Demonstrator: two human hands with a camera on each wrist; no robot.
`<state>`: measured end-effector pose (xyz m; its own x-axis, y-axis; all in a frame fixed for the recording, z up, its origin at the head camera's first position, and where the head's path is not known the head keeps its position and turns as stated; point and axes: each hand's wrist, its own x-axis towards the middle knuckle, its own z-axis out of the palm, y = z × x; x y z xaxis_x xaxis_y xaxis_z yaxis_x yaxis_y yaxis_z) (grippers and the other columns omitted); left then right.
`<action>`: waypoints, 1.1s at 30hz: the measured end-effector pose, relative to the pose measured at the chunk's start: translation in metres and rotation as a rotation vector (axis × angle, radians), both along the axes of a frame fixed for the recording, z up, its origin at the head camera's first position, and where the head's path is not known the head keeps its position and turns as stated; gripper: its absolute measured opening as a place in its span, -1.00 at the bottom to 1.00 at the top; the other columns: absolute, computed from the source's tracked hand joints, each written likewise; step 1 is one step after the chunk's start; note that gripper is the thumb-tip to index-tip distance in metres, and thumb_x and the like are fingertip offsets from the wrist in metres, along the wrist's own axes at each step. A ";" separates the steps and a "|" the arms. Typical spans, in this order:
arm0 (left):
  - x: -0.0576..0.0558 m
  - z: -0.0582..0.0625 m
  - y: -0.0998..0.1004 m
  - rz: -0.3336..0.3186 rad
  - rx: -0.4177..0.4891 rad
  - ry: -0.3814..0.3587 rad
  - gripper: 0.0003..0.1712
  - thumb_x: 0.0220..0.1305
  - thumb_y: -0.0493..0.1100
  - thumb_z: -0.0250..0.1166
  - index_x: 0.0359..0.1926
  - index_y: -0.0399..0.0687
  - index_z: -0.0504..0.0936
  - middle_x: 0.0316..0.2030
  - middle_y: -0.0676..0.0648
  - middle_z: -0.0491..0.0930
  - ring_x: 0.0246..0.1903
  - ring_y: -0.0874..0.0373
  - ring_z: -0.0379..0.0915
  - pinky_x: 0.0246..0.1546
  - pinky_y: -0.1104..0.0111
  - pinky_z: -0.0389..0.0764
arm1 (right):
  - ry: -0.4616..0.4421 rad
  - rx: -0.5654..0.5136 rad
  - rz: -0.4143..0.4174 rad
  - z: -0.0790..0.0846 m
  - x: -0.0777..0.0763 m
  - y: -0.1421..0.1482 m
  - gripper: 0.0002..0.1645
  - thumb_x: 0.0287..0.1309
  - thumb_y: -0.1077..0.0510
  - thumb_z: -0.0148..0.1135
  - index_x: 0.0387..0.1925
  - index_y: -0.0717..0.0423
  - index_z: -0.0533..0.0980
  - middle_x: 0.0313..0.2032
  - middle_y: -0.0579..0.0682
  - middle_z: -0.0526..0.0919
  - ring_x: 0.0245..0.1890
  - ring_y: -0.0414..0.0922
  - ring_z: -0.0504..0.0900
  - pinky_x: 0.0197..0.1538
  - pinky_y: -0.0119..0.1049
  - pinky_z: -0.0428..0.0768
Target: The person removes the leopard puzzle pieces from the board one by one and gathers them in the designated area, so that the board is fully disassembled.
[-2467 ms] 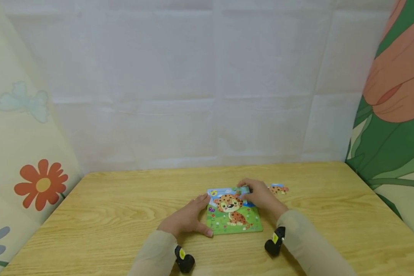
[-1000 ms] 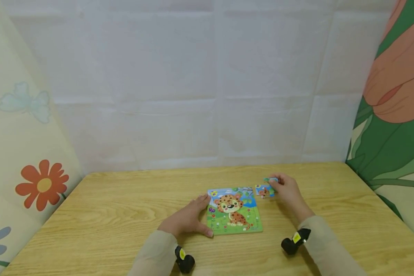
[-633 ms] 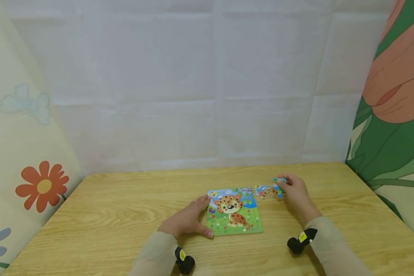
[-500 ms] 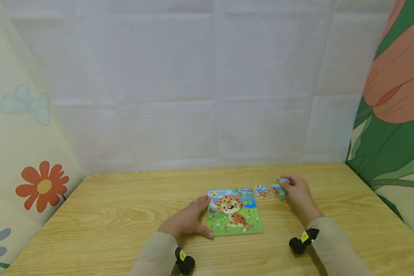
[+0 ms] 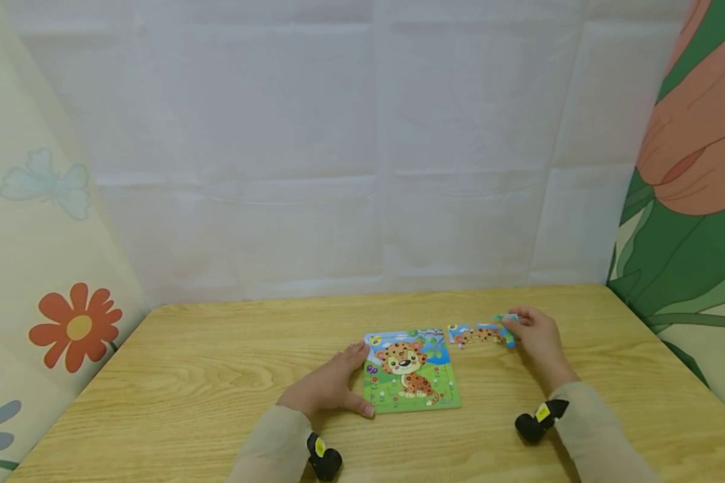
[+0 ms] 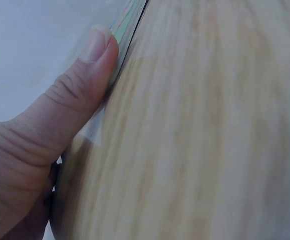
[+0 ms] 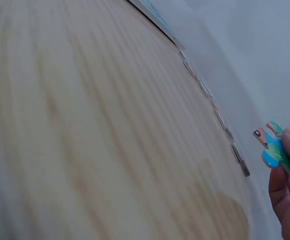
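Observation:
A square jigsaw puzzle board [image 5: 406, 376] with a spotted cub on green grass lies flat on the table. Along its left edge rests my left hand [image 5: 329, 382], fingertips at the upper corner and thumb at the lower one; the left wrist view shows that thumb against the board's edge. To the board's right, two puzzle pieces [image 5: 488, 334] with spotted fur and blue sky lie in a row. At the right end of this row my right hand [image 5: 539, 335] pinches a blue-green puzzle piece [image 7: 279, 151] between thumb and fingers, held above the table in the right wrist view.
The wooden table [image 5: 217, 376] extends on all sides of the board. Behind it hangs a creased white sheet [image 5: 362, 154]. Flower-printed panels stand at the left and right. Each sleeve carries a small black wrist camera [image 5: 534, 424].
My right hand has left the board's upper right corner and moved right past the loose pieces, carrying the pinched puzzle piece. More of the row now shows. My left hand has stayed at the board.

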<state>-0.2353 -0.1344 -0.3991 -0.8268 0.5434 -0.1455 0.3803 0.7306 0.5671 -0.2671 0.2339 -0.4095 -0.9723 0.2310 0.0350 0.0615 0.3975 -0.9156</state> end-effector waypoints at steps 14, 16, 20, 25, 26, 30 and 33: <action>0.002 -0.001 -0.003 -0.029 -0.004 0.017 0.36 -0.28 0.28 0.45 0.40 -0.32 -0.05 0.42 -0.25 -0.12 0.40 -0.19 -0.28 0.38 -0.03 -0.14 | 0.023 0.138 -0.084 -0.006 -0.001 0.017 -0.57 0.18 0.15 0.19 -0.01 0.39 0.48 -0.24 0.17 0.57 -0.38 -0.31 0.40 -0.38 -0.54 0.43; 0.002 -0.001 -0.003 -0.029 -0.006 0.013 0.36 -0.28 0.27 0.45 0.40 -0.31 -0.05 0.42 -0.24 -0.12 0.40 -0.18 -0.29 0.38 -0.03 -0.14 | 0.017 0.149 -0.077 -0.007 -0.002 0.018 -0.58 0.19 0.15 0.17 -0.02 0.39 0.48 -0.25 0.17 0.57 -0.38 -0.29 0.40 -0.39 -0.53 0.44; 0.001 -0.003 -0.002 -0.010 -0.008 0.001 0.34 -0.26 0.22 0.47 0.41 -0.26 -0.06 0.43 -0.20 -0.14 0.41 -0.15 -0.30 0.39 -0.01 -0.14 | 0.004 0.151 -0.060 -0.008 -0.004 0.018 -0.58 0.19 0.15 0.16 -0.02 0.41 0.47 -0.23 0.21 0.58 -0.41 -0.29 0.43 -0.43 -0.52 0.50; 0.000 -0.003 -0.001 0.007 -0.022 0.009 0.34 -0.27 0.21 0.47 0.41 -0.25 -0.06 0.43 -0.19 -0.14 0.41 -0.14 -0.29 0.38 0.00 -0.11 | -0.027 0.218 -0.044 -0.004 -0.005 0.018 -0.54 0.20 0.14 0.13 0.01 0.43 0.44 -0.16 0.32 0.56 -0.32 -0.05 0.54 -0.32 -0.32 0.57; 0.001 -0.002 -0.001 0.009 -0.025 0.013 0.34 -0.28 0.21 0.47 0.41 -0.25 -0.05 0.43 -0.19 -0.14 0.41 -0.14 -0.28 0.39 0.00 -0.11 | -0.033 0.246 -0.038 -0.003 -0.005 0.017 -0.53 0.21 0.14 0.12 0.02 0.44 0.43 -0.13 0.34 0.55 -0.27 0.02 0.55 -0.26 -0.25 0.57; 0.001 -0.002 -0.001 0.010 -0.027 0.025 0.34 -0.28 0.20 0.49 0.41 -0.26 -0.04 0.43 -0.20 -0.13 0.41 -0.15 -0.27 0.38 0.00 -0.11 | -0.055 0.334 -0.011 0.004 -0.006 0.015 -0.54 0.20 0.17 0.09 0.00 0.50 0.43 -0.06 0.42 0.51 -0.10 0.23 0.50 -0.08 0.01 0.53; 0.001 -0.003 -0.001 0.012 -0.029 0.027 0.34 -0.29 0.20 0.49 0.41 -0.25 -0.04 0.43 -0.20 -0.12 0.41 -0.15 -0.27 0.38 0.00 -0.11 | -0.094 0.369 -0.004 0.008 -0.007 0.012 -0.55 0.20 0.18 0.09 -0.03 0.51 0.43 -0.06 0.43 0.50 -0.09 0.25 0.49 -0.07 0.04 0.52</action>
<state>-0.2346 -0.1349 -0.4018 -0.8368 0.5297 -0.1383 0.3868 0.7507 0.5355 -0.2736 0.2463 -0.4017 -0.9744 0.2230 0.0273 0.1402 0.6987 -0.7015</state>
